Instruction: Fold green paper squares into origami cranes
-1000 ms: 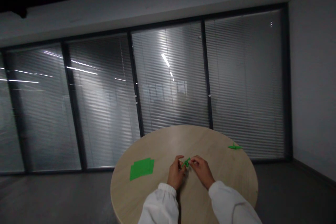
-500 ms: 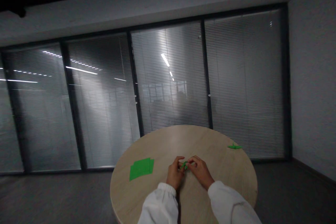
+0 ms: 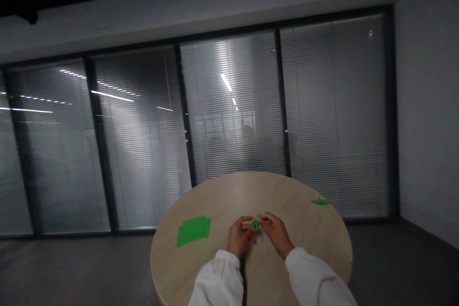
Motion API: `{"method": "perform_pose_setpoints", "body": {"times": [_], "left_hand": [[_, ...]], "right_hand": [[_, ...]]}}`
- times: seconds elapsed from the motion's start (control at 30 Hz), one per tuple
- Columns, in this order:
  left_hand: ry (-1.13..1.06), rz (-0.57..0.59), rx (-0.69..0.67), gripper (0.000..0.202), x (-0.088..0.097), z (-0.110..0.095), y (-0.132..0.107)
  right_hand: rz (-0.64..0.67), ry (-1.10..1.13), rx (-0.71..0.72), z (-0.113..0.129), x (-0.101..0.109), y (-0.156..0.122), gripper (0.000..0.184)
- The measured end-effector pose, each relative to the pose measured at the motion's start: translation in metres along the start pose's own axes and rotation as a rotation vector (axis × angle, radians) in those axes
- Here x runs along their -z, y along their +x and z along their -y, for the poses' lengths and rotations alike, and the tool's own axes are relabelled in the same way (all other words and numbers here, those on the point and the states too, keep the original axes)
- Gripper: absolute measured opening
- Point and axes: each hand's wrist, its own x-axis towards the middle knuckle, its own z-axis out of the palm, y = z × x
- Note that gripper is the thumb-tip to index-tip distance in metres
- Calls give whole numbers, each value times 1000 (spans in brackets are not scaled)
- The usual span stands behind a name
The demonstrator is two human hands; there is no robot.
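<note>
A small folded green paper piece (image 3: 256,222) is pinched between both hands above the round wooden table (image 3: 304,239). My left hand (image 3: 237,238) grips its left side with fingers curled. My right hand (image 3: 275,232) pinches its right side with thumb and fingertips. Both arms wear white sleeves with gathered cuffs. Most of the paper piece is hidden by my fingers.
A stack of flat green paper sheets (image 3: 193,230) lies on the table's left part. A finished small green folded figure (image 3: 321,201) rests near the far right rim. Glass walls with closed blinds (image 3: 229,129) stand behind the table; dark floor surrounds it.
The hands have shifted slightly around the green paper piece, which now sticks up a little more between the fingertips. Everything else on the table stays put.
</note>
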Motion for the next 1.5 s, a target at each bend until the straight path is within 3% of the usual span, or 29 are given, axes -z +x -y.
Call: {"method": "perform_pose_setpoints", "body": {"times": [0.23,0.4,0.7,1.1,1.5], "left_hand": [[-164,44,130,42,-1,-4,-3],[-110,104,118,43,-2,-5,-4],[-154,107,129,49,-1,-4,-4],[-136,85,145,44,-1,-1,-2],[-151,148,102,45,-3,-3,-3]], "right_hand": [[25,133,-27,5,2,1,35],[16,93,-11,4,0,0,33],[23,150,-31,4,1,4,37],[113,392,-233,16,7,-5,37],[142,785,-383,24,11,-6,24]]}}
